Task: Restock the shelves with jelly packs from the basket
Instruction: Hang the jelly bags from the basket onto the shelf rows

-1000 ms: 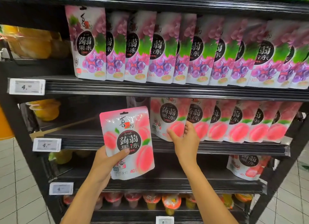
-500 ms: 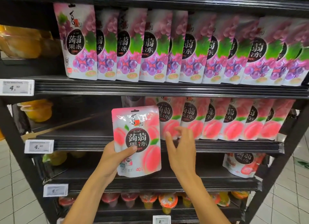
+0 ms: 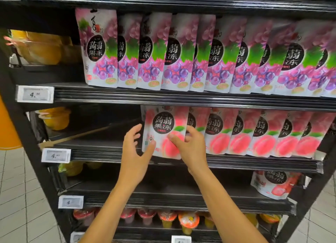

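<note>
One peach jelly pack stands at the left end of the middle shelf. Right hand pinches its lower edge; left hand, fingers spread, touches its corner. More peach packs crowd at 3 o'clock, grape packs at 12.

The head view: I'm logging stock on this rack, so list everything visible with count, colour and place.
Grape packs: about ten showing, purple and white, upper shelf, overlapped in a row.
Peach packs: about seven, pink and white, middle shelf; the leftmost is between both hands.
Lone pack: one, red and white, lower shelf, right end.
Jelly cups: several, red and orange lids, bottom shelf.
Yellow cups: a few, left bays.
Price tags: five, white, on shelf edges.
Rack: black.
Left hand: thumb on the leftmost pack, grip loose.
Right hand: thumb across that pack's front.
</note>
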A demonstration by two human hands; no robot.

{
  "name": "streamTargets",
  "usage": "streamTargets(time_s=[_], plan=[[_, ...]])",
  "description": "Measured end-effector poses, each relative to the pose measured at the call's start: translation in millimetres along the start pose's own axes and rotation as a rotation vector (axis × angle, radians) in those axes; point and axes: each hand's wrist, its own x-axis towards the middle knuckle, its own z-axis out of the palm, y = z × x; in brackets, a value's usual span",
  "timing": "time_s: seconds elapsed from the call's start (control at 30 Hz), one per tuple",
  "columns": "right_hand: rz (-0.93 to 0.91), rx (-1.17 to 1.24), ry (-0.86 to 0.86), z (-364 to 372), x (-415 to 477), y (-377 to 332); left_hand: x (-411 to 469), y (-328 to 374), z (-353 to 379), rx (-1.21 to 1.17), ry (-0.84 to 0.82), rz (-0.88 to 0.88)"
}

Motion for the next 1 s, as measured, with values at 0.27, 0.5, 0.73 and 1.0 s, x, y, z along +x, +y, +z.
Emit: streamTargets(time_s=[0.27,0.5,0.73,1.0], plan=[[-0.040,-0.118,0.091,20,-1,12,-8,-2,24,0.172,-0.210,0.066],[-0.053,-0.160,0.089,-4,-26,21,-12,-13,30,0.291,-0.225,0.055],[-0.054,-0.172,0.128,-25,-47,38,-35,-5,32,0.153,-0.095,0.119],[0.176,-0.264,0.063,-33,-106,119,-97,-53,27,0.028,-0.136,-0.116]])
